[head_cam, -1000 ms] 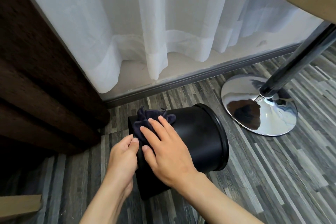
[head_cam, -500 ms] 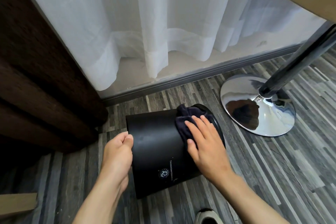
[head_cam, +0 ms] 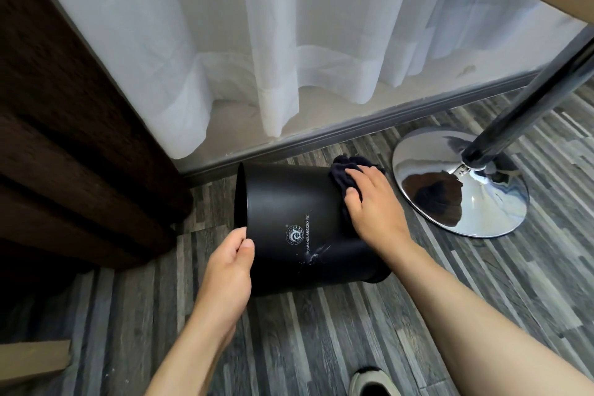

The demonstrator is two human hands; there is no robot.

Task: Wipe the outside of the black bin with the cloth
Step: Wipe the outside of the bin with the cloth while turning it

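Black bin (head_cam: 289, 202) lies sideways, left fingers (head_cam: 247, 246) gripping its edge, flat right fingers (head_cam: 361, 174) pressing cloth (head_cam: 340, 172).

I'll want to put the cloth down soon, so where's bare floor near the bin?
Bare floor lies between the black bin and the shoe, and left of the left hand, by the brown curtain. It is crowded between the bin and the chrome table base, where the right hand presses the cloth.

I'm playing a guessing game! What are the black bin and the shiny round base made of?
Black bin: smooth, matte, soft sheen, thin rim; painted metal or hard plastic, can't tell. Round base: polished metal, probably chrome; it mirrors the room.
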